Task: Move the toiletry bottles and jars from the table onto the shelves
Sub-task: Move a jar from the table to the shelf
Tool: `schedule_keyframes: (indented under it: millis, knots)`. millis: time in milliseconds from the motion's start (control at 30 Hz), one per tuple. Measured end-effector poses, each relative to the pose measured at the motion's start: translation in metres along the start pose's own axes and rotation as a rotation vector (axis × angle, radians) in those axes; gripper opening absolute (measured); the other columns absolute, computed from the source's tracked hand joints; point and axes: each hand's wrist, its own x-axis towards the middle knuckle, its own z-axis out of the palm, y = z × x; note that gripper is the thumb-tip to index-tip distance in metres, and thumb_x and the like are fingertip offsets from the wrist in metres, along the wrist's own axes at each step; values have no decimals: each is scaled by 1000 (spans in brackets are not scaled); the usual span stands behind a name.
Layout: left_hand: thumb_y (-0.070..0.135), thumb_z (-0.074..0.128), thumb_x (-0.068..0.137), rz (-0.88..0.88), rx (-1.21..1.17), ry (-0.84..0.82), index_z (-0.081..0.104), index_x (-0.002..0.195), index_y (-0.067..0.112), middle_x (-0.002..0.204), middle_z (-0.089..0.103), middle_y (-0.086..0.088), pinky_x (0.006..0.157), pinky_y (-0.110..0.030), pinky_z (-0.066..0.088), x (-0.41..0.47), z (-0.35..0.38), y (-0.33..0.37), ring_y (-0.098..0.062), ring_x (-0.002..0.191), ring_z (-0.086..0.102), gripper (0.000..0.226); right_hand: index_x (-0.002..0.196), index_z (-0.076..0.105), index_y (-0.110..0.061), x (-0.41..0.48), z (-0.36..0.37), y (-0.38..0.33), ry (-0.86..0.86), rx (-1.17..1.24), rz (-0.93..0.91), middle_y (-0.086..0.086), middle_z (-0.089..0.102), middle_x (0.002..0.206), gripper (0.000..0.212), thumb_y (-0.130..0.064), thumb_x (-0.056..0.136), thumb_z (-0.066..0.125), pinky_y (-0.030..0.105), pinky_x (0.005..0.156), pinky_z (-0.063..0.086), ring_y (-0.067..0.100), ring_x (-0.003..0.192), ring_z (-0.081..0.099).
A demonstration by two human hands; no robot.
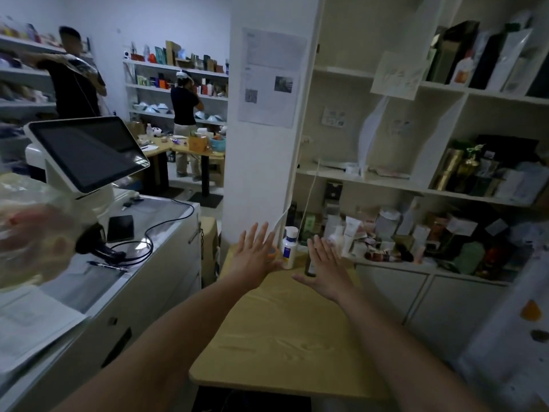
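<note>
Holding left hand (255, 257) and right hand (326, 270) spread, empty, above wooden table (282, 328), near far white bottle (289, 248); shelves (386, 180) standing right.

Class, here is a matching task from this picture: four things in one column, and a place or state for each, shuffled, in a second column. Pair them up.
Things
1 white bottle
2 dark bottle
3 left hand
4 screen

Place or state
A tilted, on the counter
B partly behind the right hand
C open, fingers spread
D upright on the table, nearest the pillar

Pairs: 1-D, 2-B, 3-C, 4-A
</note>
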Motion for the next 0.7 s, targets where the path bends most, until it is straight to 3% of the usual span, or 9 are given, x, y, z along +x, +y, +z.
schedule_keyframes:
  millis: [267, 467, 533, 633, 700]
  knots:
    - [64, 15, 92, -72, 26, -76, -12, 150, 19, 155, -26, -3, 118, -43, -13, 80, 53, -39, -23, 142, -26, 78, 148, -17, -19, 105, 42, 24, -76, 115, -47, -2, -27, 154, 101, -71, 83, 40, 37, 116, -9, 15, 142, -24]
    - [77, -35, 55, -99, -20, -114, -19, 147, 22, 149, -33, -1, 112, -40, -19, 120, 102, -61, -23, 140, -29, 109, 148, -17, -21, 167, 84, 39, -158, 170, -44, -5, -29, 153, 104, -73, 81, 41, 41, 119, -4, 14, 142, -24]
    - [77, -37, 54, -101, -37, -152, -22, 145, 23, 150, -32, -2, 110, -39, -22, 129, 118, -70, -24, 139, -31, 107, 148, -19, -20, 183, 97, 40, -202, 178, -53, -5, -30, 152, 108, -79, 76, 37, 38, 119, -5, 13, 142, -25]
    - [77, -31, 60, -103, -32, -197, -24, 144, 22, 149, -34, -1, 109, -39, -23, 148, 140, -83, -24, 137, -34, 100, 147, -20, -20, 208, 117, 42, -223, 204, -37, -4, -29, 153, 125, -97, 54, 13, 38, 119, -4, 15, 143, -23]
    - [77, -23, 66, -90, -29, -227, -24, 145, 23, 148, -35, 0, 111, -39, -23, 162, 154, -93, -23, 133, -38, 96, 147, -19, -18, 226, 126, 43, -235, 224, -14, -2, -27, 154, 117, -89, 67, 29, 38, 120, -3, 16, 143, -21]
